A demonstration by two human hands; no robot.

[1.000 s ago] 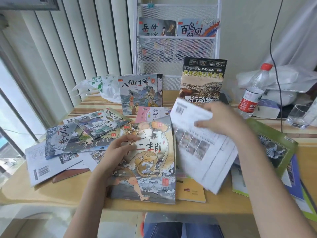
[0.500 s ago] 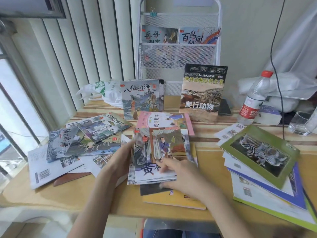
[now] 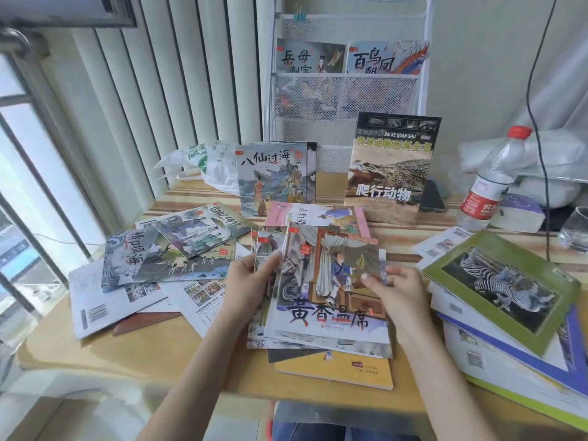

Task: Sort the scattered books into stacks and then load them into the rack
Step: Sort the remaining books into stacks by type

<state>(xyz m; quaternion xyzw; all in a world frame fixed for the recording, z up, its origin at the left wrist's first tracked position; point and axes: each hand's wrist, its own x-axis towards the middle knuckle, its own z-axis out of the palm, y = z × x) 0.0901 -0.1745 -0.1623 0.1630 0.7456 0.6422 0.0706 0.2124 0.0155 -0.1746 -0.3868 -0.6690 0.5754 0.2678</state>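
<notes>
Wooden and pale, the bench carries a fanned bundle of thin illustrated picture books near its front edge, which serves as the landmark. The left hand grips the bundle's left edge, thumb on top. The right hand pinches its right edge, thumb on the cover. Under the bundle lies a yellow paperback. Left of the bundle, loose picture books lie scattered over white printed sheets. Right of it sits a slanted pile topped by a green-bordered zebra book. Behind the bundle stands a white mesh rack holding two books in its upper pocket, with a crocodile-cover book leaning upright before it. A clear plastic bottle with a red cap stands behind and right.
</notes>
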